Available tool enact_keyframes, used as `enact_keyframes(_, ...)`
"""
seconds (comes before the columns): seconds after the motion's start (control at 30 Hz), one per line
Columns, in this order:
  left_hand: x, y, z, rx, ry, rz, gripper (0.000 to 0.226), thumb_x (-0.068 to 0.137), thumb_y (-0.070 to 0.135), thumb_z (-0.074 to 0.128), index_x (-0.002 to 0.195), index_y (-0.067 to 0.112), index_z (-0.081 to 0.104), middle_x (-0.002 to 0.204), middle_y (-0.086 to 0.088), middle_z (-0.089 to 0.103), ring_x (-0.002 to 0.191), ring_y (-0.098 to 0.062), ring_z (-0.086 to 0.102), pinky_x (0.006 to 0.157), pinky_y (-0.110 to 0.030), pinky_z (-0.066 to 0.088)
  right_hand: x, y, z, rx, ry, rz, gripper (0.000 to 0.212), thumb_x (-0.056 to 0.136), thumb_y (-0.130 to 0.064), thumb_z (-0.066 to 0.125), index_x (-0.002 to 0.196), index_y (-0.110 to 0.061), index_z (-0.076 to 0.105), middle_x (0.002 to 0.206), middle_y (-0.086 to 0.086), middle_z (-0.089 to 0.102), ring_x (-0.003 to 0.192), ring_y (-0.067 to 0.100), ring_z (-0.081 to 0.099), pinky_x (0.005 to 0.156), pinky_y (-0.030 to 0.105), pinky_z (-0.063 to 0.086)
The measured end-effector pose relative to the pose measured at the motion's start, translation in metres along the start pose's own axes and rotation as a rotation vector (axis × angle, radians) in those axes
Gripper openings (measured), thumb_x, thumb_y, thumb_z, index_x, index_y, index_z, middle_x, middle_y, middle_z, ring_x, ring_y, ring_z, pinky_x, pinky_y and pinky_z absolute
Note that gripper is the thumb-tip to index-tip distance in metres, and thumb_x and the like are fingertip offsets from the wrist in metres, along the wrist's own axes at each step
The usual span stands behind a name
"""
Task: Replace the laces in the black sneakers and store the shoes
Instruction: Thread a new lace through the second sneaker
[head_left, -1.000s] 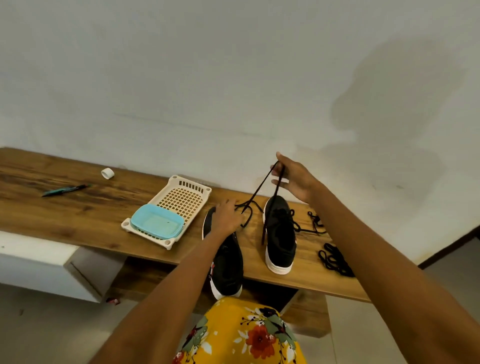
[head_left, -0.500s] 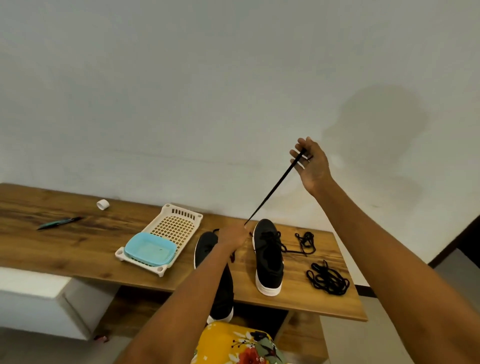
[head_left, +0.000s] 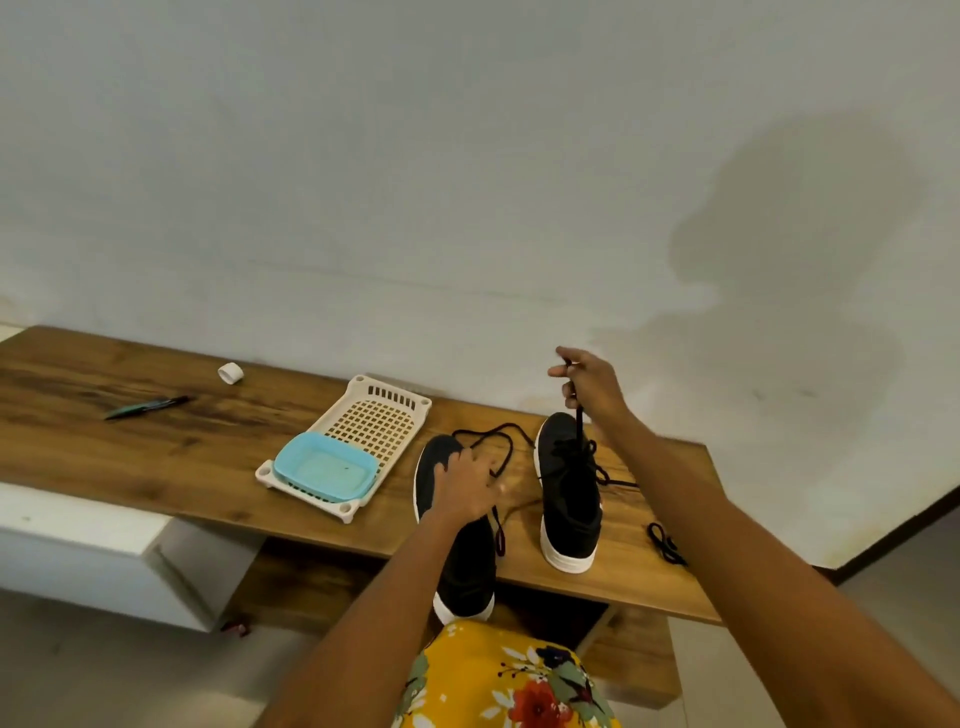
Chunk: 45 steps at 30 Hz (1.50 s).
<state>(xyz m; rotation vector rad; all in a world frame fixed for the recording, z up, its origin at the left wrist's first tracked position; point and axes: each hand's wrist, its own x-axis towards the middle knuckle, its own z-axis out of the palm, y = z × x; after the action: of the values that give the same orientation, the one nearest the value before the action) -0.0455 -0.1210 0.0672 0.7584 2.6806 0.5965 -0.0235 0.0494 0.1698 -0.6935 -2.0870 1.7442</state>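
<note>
On the bench (head_left: 156, 457), the left hand (head_left: 465, 486) rests open-fingered on the left sneaker (head_left: 457, 551). Further right, the right hand (head_left: 589, 387) pinches the lace (head_left: 576, 421) above the right sneaker (head_left: 569, 493). Limp and light, the lace seems best held near its stiff tip.

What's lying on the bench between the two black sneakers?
In the head view, a loose black lace loops across bare wood between the left sneaker and the right sneaker.
</note>
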Motion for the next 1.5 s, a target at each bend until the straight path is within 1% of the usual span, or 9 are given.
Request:
enact_keyframes(0.13, -0.014, -0.042, 0.001, -0.35, 0.191, -0.268, 0.055, 0.084, 0.031, 0.065, 0.13, 0.012, 0.041, 0.136, -0.011, 0.042, 0.127, -0.028, 0.039, 0.104, -0.039, 0.037, -0.008, 0.05, 0.038, -0.138, -0.08, 0.001, 0.025, 0.098, -0.009, 0.046, 0.113, -0.003, 0.065, 0.07, 0.007, 0.058, 0.043, 0.007, 0.041, 0.04, 0.017, 0.033)
enact_keyframes(0.23, -0.023, -0.055, 0.007, -0.531, 0.044, -0.369, 0.065, 0.081, 0.034, 0.069, 0.132, 0.008, 0.039, 0.132, -0.011, 0.049, 0.121, -0.026, 0.048, 0.093, -0.031, 0.042, -0.016, 0.076, 0.065, -0.229, -0.215, -0.015, 0.026, 0.099, -0.014, 0.046, 0.113, -0.001, 0.063, 0.069, 0.009, 0.061, 0.043, 0.003, 0.046, 0.043, 0.014, 0.036)
enact_keyframes(0.37, -0.012, -0.058, 0.019, -0.424, -0.013, -0.309, 0.046, 0.083, 0.027, 0.065, 0.123, 0.012, 0.051, 0.117, -0.01, 0.06, 0.102, -0.021, 0.058, 0.073, -0.026, 0.043, -0.023, 0.1, 0.093, -0.247, -0.37, 0.078, 0.034, 0.099, 0.002, 0.033, 0.13, 0.0, 0.047, 0.089, 0.004, 0.06, 0.06, 0.007, 0.054, 0.046, 0.013, 0.045)
enact_keyframes(0.47, -0.008, -0.064, 0.02, -0.467, 0.061, -0.338, 0.035, 0.084, 0.018, 0.054, 0.119, 0.016, 0.059, 0.11, -0.008, 0.065, 0.097, -0.021, 0.059, 0.071, -0.027, 0.043, -0.023, 0.117, 0.107, -0.324, -0.367, 0.08, 0.036, 0.097, 0.004, 0.035, 0.124, -0.002, 0.057, 0.092, 0.001, 0.06, 0.056, 0.003, 0.049, 0.046, 0.012, 0.039)
enact_keyframes(0.63, 0.0, -0.084, 0.02, -1.004, -0.016, -0.502, 0.044, 0.082, 0.002, 0.051, 0.122, 0.02, 0.058, 0.111, -0.009, 0.06, 0.1, -0.027, 0.058, 0.064, -0.032, 0.051, -0.021, 0.139, 0.123, -0.444, -0.334, 0.015, 0.021, 0.095, -0.018, 0.053, 0.096, -0.008, 0.072, 0.071, -0.009, 0.062, 0.066, 0.002, 0.052, 0.065, 0.018, 0.041)
enact_keyframes(0.8, 0.002, -0.096, 0.025, -1.234, -0.027, -0.508, 0.044, 0.086, -0.007, 0.049, 0.121, 0.018, 0.059, 0.103, -0.008, 0.06, 0.089, -0.023, 0.058, 0.06, -0.032, 0.049, -0.025, 0.146, 0.14, -0.515, -0.266, -0.024, 0.019, 0.092, -0.016, 0.059, 0.102, -0.009, 0.073, 0.098, 0.006, 0.072, 0.097, 0.014, 0.063, 0.089, 0.027, 0.046)
enact_keyframes(1.13, 0.002, -0.104, 0.028, -1.233, -0.068, -0.481, 0.046, 0.085, -0.004, 0.053, 0.126, 0.016, 0.057, 0.109, -0.008, 0.06, 0.087, -0.02, 0.057, 0.059, -0.03, 0.049, -0.024, 0.153, 0.136, -0.661, -0.305, -0.104, 0.016, 0.086, -0.016, 0.061, 0.091, -0.011, 0.076, 0.092, 0.002, 0.074, 0.082, 0.008, 0.063, 0.061, 0.007, 0.04)
enact_keyframes(1.37, -0.003, -0.108, 0.031, -1.093, -0.06, -0.324, 0.028, 0.094, 0.024, 0.054, 0.119, 0.014, 0.062, 0.101, -0.002, 0.065, 0.092, -0.018, 0.063, 0.075, -0.037, 0.057, -0.029, 0.15, 0.136, -0.747, -0.297, -0.165, 0.018, 0.089, -0.017, 0.06, 0.098, -0.012, 0.075, 0.098, 0.001, 0.073, 0.09, 0.01, 0.064, 0.079, 0.02, 0.046)
enact_keyframes(1.5, 0.001, -0.114, 0.024, -1.012, -0.051, -0.276, 0.026, 0.099, 0.035, 0.04, 0.107, 0.021, 0.06, 0.097, -0.002, 0.062, 0.076, -0.016, 0.065, 0.057, -0.025, 0.056, -0.025, 0.15, 0.136, -0.79, -0.313, -0.184, 0.015, 0.089, -0.019, 0.063, 0.097, -0.012, 0.074, 0.1, 0.004, 0.071, 0.095, 0.017, 0.063, 0.086, 0.031, 0.049)
